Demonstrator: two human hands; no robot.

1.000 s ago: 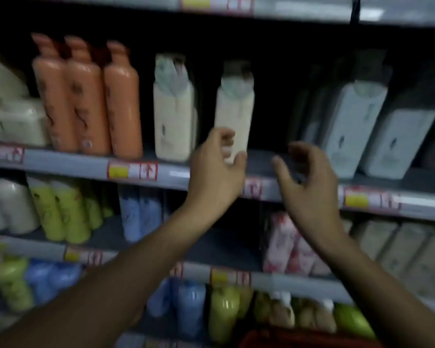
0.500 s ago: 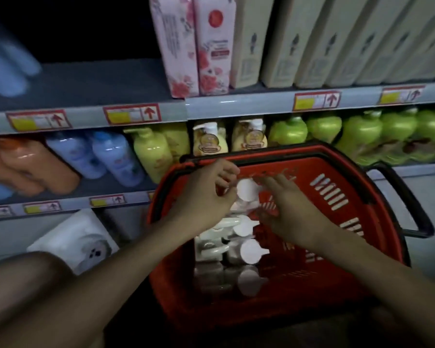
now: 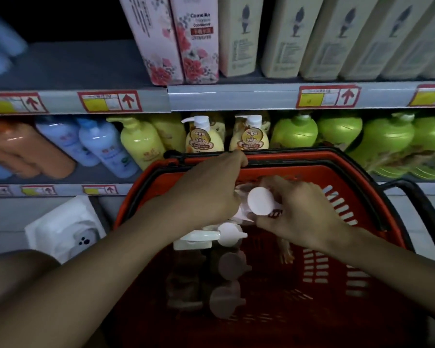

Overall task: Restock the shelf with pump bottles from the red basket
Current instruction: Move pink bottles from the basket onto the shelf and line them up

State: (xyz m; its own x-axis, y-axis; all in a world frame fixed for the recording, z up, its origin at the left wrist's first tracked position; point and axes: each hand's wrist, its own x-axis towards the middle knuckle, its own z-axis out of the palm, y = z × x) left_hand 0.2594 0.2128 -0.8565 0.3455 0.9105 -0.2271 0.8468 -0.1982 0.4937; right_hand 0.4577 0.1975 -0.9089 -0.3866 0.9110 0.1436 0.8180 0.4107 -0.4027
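Note:
The red basket (image 3: 299,160) stands in front of the shelves, and several pump bottles (image 3: 230,236) with white heads stand in a row along its left side. My right hand (image 3: 301,217) grips the white-headed pump bottle (image 3: 260,200) at the far end of the row. Right beside it, my left hand (image 3: 209,194) curls over the top of a neighbouring bottle, most of which is hidden under my palm. Matching yellow pump bottles (image 3: 204,138) stand on the shelf behind the basket.
The grey shelf (image 3: 224,96) above carries pink floral boxes (image 3: 186,38) and cream boxes (image 3: 281,33), with a bare stretch (image 3: 73,61) at its left. Green bottles (image 3: 337,131), yellow and blue bottles (image 3: 103,146) fill the lower shelf. A white package (image 3: 65,227) lies at the left.
My view dropped from the upper shelves to the basket. Both hands came down from the shelf into the basket, and my right hand has closed on a pump bottle's top.

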